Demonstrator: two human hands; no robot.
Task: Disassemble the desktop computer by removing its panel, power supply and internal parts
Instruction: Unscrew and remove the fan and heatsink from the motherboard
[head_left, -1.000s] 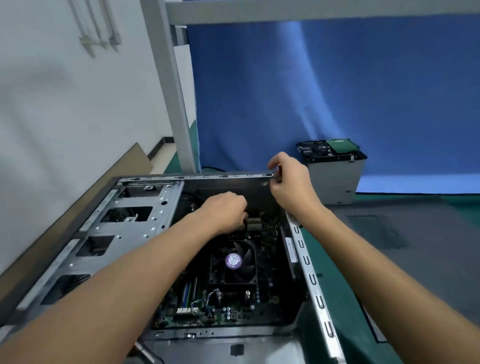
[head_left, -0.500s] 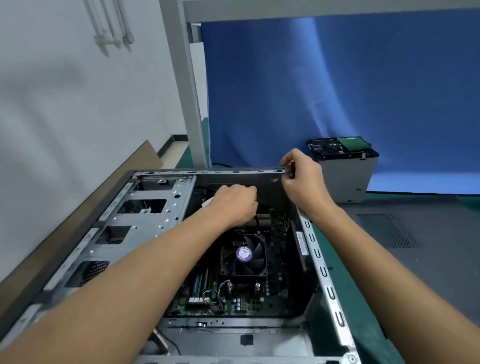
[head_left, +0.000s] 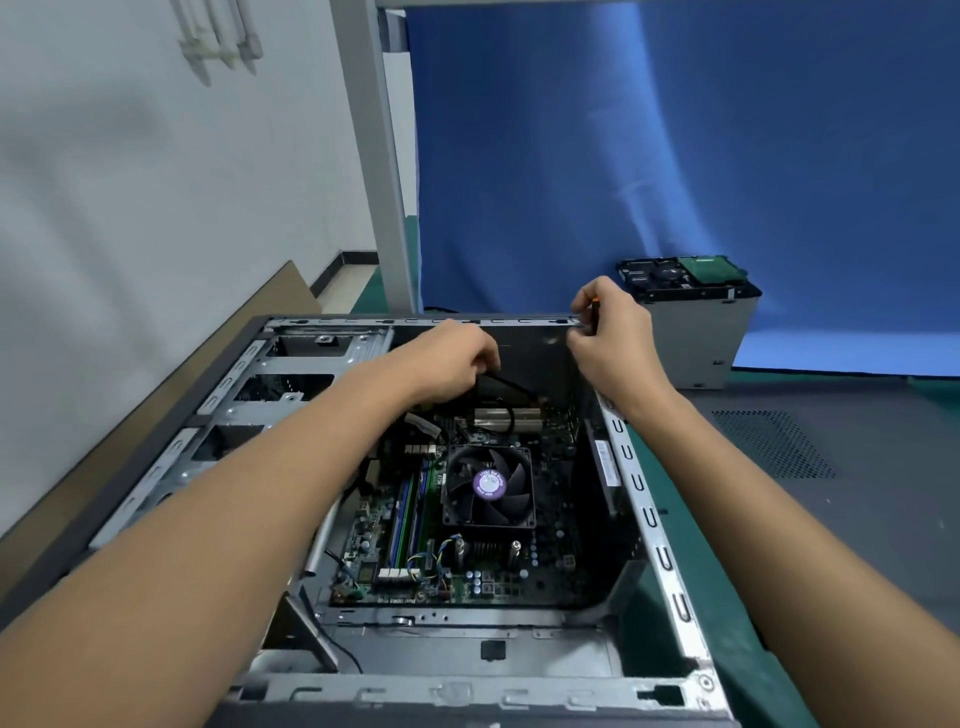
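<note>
Around: grey box (head_left: 696, 338) upper right, drive (head_left: 680, 273) on top
Case (head_left: 644, 514): open, centre frame, on desk (head_left: 727, 582)
Left hand (head_left: 457, 358): curled round black cable (head_left: 511, 387) above fan (head_left: 488, 486)
Right hand (head_left: 613, 332): pinching thin tool (head_left: 594, 301) at case's far right corner

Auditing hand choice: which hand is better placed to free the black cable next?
Left, probably: left hand grips the black cable inside the case; right hand pinches a tool at its rim.
</note>
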